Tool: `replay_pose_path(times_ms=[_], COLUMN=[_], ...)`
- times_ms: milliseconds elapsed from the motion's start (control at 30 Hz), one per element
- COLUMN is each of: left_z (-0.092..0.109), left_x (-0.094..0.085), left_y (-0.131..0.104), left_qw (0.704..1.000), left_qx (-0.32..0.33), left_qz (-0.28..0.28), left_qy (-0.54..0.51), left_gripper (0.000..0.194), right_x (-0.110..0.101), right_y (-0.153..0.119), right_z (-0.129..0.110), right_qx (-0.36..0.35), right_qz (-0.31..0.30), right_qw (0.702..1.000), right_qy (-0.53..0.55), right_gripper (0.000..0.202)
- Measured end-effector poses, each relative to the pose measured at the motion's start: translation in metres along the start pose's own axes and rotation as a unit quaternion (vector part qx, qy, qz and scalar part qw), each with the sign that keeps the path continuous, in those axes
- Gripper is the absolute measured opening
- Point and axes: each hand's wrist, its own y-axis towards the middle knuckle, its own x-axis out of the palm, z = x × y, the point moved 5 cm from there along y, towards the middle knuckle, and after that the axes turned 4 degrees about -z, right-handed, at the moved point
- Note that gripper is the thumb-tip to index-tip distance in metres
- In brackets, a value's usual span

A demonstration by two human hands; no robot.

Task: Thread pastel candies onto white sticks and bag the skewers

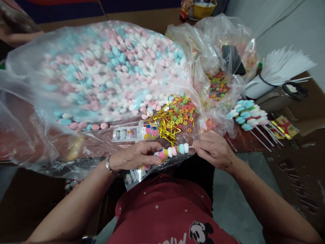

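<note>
A candy skewer [177,149] of white, pink, blue and green pieces lies level between my hands at the table's front edge. My right hand [215,149] pinches its white stick on the right. Closed on a small printed plastic bag [133,178], my left hand [138,156] meets the skewer's left end; the bag's mouth is hard to make out. Just beyond my hands are a flat printed bag [129,133], gold twist ties [169,131] and a heap of ring candies [184,112].
A big clear sack of pastel candies [114,67] covers the left and middle. Behind right are bags of ring candy [217,81] with a dark scoop-like object [233,59]. Finished-looking skewers [247,115] lie right, near a mug of white sticks [260,86]. Another person's hand [20,38] shows upper left.
</note>
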Motion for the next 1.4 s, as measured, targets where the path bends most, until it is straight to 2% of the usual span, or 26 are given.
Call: replay_pose_path(times_ms=[100,233,367,467,567,667,767,867,1000,1100,1200,1267,1333,1400], left_z=[0.007,0.01,0.012,0.018,0.025,0.028,0.029,0.031,0.035,0.04,0.04,0.038,0.036,0.031], left_x=[0.003,0.004,0.006,0.013,0.021,0.027,0.026,0.021,0.014,0.004,-0.016,-0.036,-0.061,-0.085], left_y=[0.004,0.011,0.012,0.01,0.012,0.015,0.018,0.016,0.014,0.016,0.018,0.016,0.011,0.001], left_qw=[0.999,0.991,0.983,0.973,0.963,0.965,0.976,0.98,0.991,0.993,0.996,0.996,0.987,0.955], left_qx=[0.018,0.063,0.081,0.083,0.083,0.096,0.11,0.123,0.08,0.043,0.003,-0.004,0.019,0.062], left_qz=[0.026,0.027,-0.015,-0.079,-0.138,-0.155,-0.115,-0.083,-0.098,-0.107,-0.076,-0.031,0.058,0.188], left_qy=[0.036,0.117,0.165,0.201,0.214,0.19,0.149,0.133,0.04,-0.022,-0.046,-0.085,-0.146,-0.219], left_gripper=[0.032,0.029,0.03,0.027,0.021,0.025,0.033,0.047,0.052,0.052,0.048,0.042,0.03,0.018], right_x=[0.001,0.019,0.029,0.02,0.009,0.013,0.028,0.041,0.049,0.055,0.06,0.064,0.066,0.068], right_y=[0.002,-0.001,-0.007,-0.008,-0.006,-0.005,-0.009,-0.016,-0.024,-0.026,-0.026,-0.027,-0.029,-0.032], right_z=[-0.003,-0.009,-0.014,-0.013,-0.016,-0.022,-0.029,-0.035,-0.036,-0.039,-0.042,-0.042,-0.04,-0.037], right_qx=[-0.004,-0.003,-0.001,-0.009,-0.048,-0.066,-0.035,0.015,0.119,0.163,0.176,0.188,0.213,0.246], right_qz=[-0.006,-0.069,-0.108,-0.1,-0.082,-0.081,-0.092,-0.071,-0.038,-0.03,-0.023,-0.019,-0.013,-0.007], right_qw=[1.0,0.996,0.989,0.992,0.995,0.994,0.991,0.982,0.952,0.937,0.932,0.926,0.913,0.897], right_qy=[-0.011,0.052,0.099,0.073,0.036,0.035,0.087,0.173,0.278,0.307,0.315,0.327,0.347,0.368], right_gripper=[0.024,0.027,0.03,0.03,0.029,0.029,0.028,0.026,0.021,0.023,0.024,0.024,0.024,0.025])
